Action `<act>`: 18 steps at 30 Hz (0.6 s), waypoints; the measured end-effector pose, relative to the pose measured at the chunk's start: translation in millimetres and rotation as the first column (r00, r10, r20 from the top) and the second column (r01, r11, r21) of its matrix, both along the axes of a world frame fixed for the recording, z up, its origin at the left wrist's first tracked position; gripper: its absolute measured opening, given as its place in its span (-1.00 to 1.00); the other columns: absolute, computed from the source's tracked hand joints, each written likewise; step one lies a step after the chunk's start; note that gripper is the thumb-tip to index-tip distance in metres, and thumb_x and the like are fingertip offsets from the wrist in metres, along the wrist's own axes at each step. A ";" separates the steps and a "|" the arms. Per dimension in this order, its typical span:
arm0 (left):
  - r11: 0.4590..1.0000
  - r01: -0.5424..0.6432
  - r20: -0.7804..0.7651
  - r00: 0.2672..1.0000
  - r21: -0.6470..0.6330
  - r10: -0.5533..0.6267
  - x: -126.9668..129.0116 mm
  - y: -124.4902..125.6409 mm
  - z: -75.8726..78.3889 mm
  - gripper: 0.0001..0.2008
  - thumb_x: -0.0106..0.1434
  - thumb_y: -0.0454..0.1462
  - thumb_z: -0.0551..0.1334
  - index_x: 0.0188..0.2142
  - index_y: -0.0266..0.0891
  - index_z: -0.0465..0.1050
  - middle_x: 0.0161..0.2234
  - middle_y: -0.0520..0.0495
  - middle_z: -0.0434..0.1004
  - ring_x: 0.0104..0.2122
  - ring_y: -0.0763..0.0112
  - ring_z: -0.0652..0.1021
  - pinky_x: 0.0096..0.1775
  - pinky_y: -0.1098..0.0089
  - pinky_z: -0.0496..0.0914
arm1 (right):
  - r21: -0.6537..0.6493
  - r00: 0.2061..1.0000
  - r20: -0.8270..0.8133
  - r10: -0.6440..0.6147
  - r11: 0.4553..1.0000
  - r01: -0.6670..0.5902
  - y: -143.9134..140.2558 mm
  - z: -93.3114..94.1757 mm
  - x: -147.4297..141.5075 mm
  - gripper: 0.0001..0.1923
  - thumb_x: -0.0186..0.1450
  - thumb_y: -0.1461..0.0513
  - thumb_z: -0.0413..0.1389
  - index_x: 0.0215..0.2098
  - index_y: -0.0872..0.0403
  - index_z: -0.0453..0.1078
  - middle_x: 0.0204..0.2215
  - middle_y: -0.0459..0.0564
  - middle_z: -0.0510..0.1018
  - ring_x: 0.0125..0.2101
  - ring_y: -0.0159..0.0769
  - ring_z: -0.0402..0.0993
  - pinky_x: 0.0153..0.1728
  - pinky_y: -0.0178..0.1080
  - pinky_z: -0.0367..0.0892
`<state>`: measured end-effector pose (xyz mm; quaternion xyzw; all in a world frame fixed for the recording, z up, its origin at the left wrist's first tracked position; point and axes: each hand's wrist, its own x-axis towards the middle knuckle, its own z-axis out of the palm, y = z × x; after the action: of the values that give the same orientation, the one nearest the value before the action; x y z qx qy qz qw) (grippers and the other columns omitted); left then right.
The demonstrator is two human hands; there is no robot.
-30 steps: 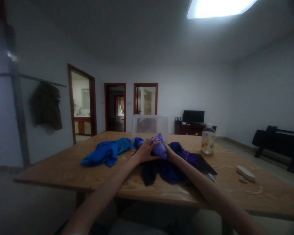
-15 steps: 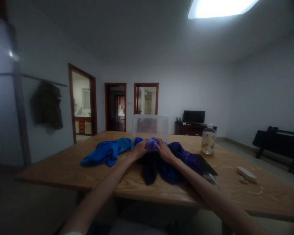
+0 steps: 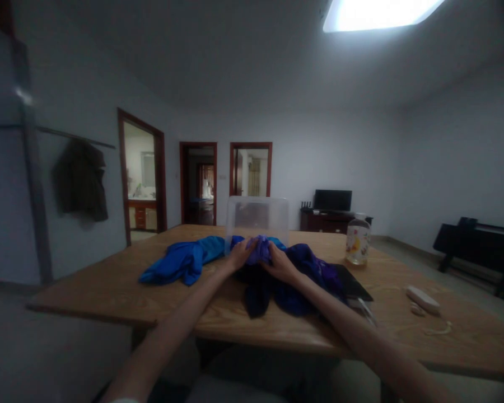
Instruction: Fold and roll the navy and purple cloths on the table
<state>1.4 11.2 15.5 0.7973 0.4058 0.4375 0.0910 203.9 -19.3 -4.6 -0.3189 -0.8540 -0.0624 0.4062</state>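
Note:
On the wooden table (image 3: 109,291) lies a heap of clothes. My left hand (image 3: 240,254) and my right hand (image 3: 278,262) both grip a small purple cloth (image 3: 259,250), bunched up between them above a pile of dark blue and purple garments (image 3: 294,285). A bright blue garment (image 3: 180,262) lies to the left of my hands. Just behind the cloth stands a clear plastic box (image 3: 257,217).
A bottle with a yellow label (image 3: 357,242) stands right of the pile. A dark flat item (image 3: 353,282) lies beside the clothes, and a white remote-like object (image 3: 422,299) and small bits near the right edge. A jacket (image 3: 80,180) hangs on the left wall.
My hands have drawn the purple cloth closer together and bunched it into a smaller bundle; my right hand has moved from beside it to gripping its right side.

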 end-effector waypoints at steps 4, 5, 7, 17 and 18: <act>0.997 -0.016 -0.083 0.996 0.075 0.022 -1.8 -2.3 -6.3 -0.51 0.45 0.05 -0.01 0.15 -0.23 0.31 -0.07 -0.19 0.60 -0.07 0.16 0.60 -0.02 0.22 0.45 | -0.122 0.995 -0.103 -0.012 0.993 -0.001 1.7 2.3 3.3 -0.46 0.37 0.06 0.09 0.22 0.12 0.17 0.03 0.21 0.49 -0.02 -0.01 0.50 0.04 -0.03 0.37; 0.994 -0.013 -0.113 0.993 0.112 0.026 -2.3 -2.9 -7.4 -0.49 0.43 0.06 0.02 0.17 -0.24 0.27 -0.04 -0.21 0.58 -0.05 0.14 0.59 0.00 0.20 0.44 | -0.160 0.990 -0.140 -0.023 0.987 0.000 3.0 2.6 4.4 -0.46 0.37 0.04 0.09 0.22 0.13 0.18 0.02 0.20 0.50 -0.03 -0.01 0.50 0.04 -0.04 0.37; 0.981 0.004 -0.159 0.987 0.194 0.028 -2.9 -3.9 -8.9 -0.43 0.39 0.08 0.09 0.20 -0.24 0.21 0.05 -0.25 0.51 0.03 0.10 0.55 0.07 0.15 0.41 | -0.246 0.971 -0.231 -0.057 0.969 -0.002 7.0 2.7 6.6 -0.42 0.36 0.01 0.09 0.23 0.13 0.19 0.00 0.16 0.53 -0.04 -0.01 0.51 0.04 -0.03 0.36; 0.902 0.193 -0.206 0.971 0.385 -0.120 6.1 -9.4 -8.9 -0.22 0.27 -0.04 0.31 0.35 -0.04 -0.03 0.26 -0.18 0.18 0.27 0.12 0.29 0.28 0.05 0.22 | -0.420 0.699 -0.707 -0.101 0.856 -0.300 40.9 -0.5 12.9 -0.49 0.24 -0.07 0.12 0.02 0.08 0.43 -0.06 0.07 0.59 0.00 -0.04 0.49 0.11 -0.02 0.36; 0.903 0.192 -0.207 0.971 0.385 -0.119 6.7 -10.3 -8.3 -0.21 0.26 -0.04 0.32 0.36 -0.03 -0.03 0.27 -0.18 0.17 0.27 0.11 0.28 0.28 0.04 0.22 | -0.436 0.692 -0.712 -0.118 0.847 -0.303 43.0 -0.9 13.1 -0.47 0.24 -0.10 0.11 -0.03 0.09 0.45 -0.14 0.07 0.61 -0.07 -0.03 0.52 0.03 -0.01 0.41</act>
<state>8.1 1.0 7.3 0.8647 0.2484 0.4298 -0.0769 216.9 23.7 -5.5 -0.3699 -0.6264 0.3221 0.6059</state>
